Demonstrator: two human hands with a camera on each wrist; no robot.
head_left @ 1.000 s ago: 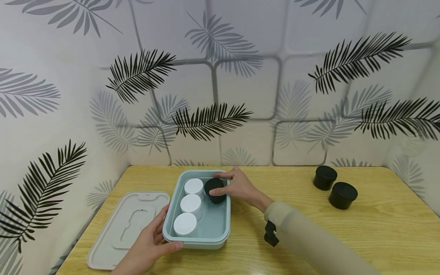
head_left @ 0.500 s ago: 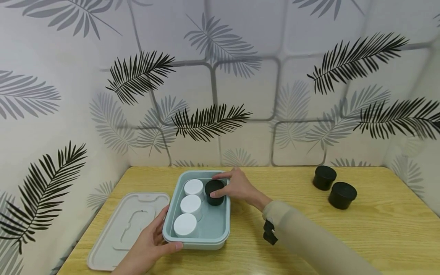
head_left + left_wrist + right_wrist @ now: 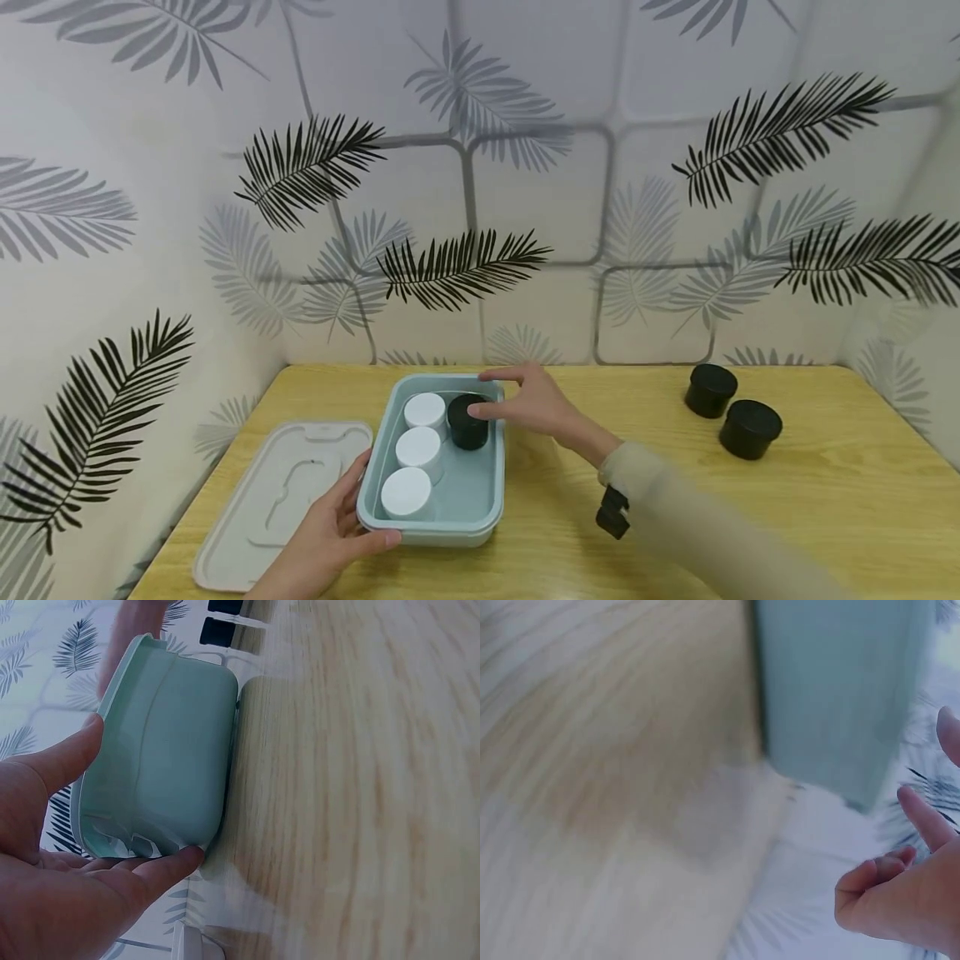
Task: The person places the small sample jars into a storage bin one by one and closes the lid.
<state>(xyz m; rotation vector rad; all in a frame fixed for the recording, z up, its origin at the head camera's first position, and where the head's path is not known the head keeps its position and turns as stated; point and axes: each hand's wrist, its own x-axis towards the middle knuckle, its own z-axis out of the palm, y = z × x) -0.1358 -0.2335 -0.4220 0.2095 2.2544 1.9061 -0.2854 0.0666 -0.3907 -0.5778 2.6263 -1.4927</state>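
My right hand, finger and thumb wide, has eased off the black jar near the box's far right corner, left hand gripping its near left; looks placed, two more jars toward the table's far right corner.

Room in box, near right — white jars down its left, black jar and right hand at far right.
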